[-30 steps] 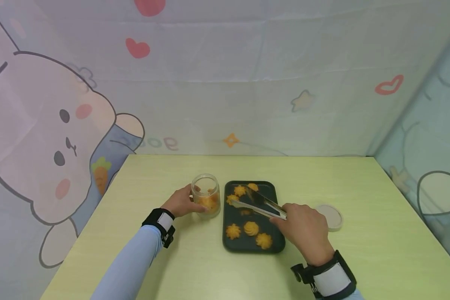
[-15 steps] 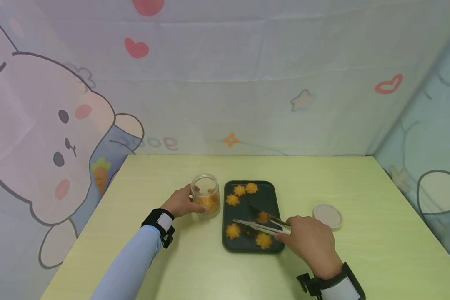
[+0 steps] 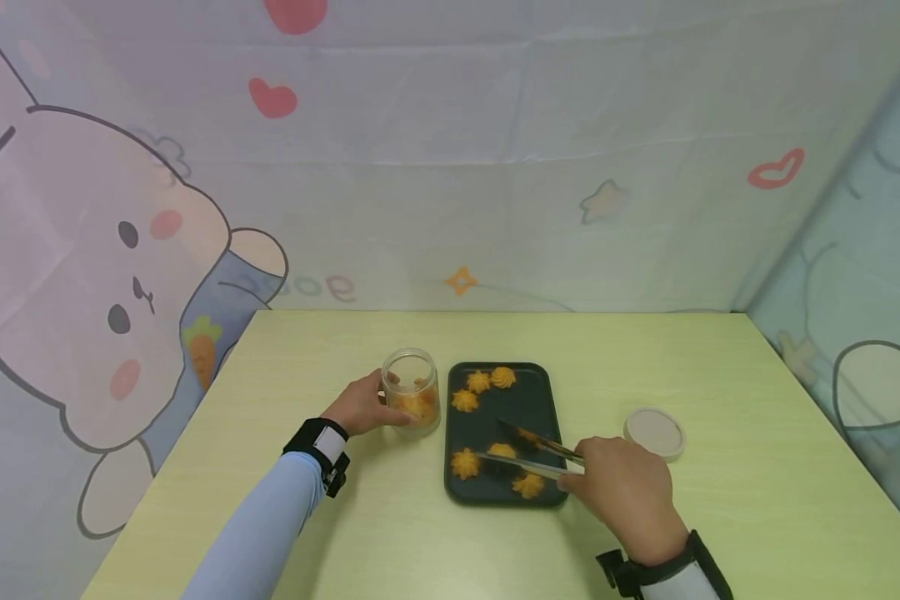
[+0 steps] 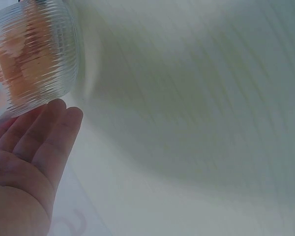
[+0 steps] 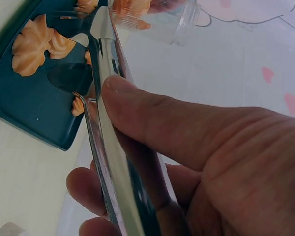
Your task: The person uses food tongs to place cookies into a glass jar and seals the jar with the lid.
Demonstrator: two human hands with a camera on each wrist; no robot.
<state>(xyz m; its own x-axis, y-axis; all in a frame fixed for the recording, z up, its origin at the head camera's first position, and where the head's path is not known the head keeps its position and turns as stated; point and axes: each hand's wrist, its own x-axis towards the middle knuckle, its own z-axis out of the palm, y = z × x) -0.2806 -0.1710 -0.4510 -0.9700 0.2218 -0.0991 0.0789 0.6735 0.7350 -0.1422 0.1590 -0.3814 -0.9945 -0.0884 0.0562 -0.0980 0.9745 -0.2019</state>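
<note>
My left hand [image 3: 366,405] grips a clear ribbed glass jar [image 3: 412,392], thumb on the near side, fingers behind it. Orange piped cookies [image 4: 27,61] fill its lower part; the jar has no lid on. My right hand [image 3: 624,487] holds metal tongs [image 3: 528,466], thumb along one arm in the right wrist view. The tongs' arms are spread low over a dark tray [image 3: 521,400], straddling a piped cookie [image 3: 502,451] in its near half. The tongs partly hide the cookies there. More cookies [image 3: 478,382] lie at the tray's far left corner.
A round whitish lid [image 3: 655,433] lies right of the tray, just beyond my right hand. The pale yellow-green table [image 3: 382,533] ends at a printed cloth backdrop [image 3: 450,167] behind and at the right.
The tongs have moved from the tray's far half to its near half, over the near cookies. In the last half second they shifted only slightly. My left hand and the jar stay put.
</note>
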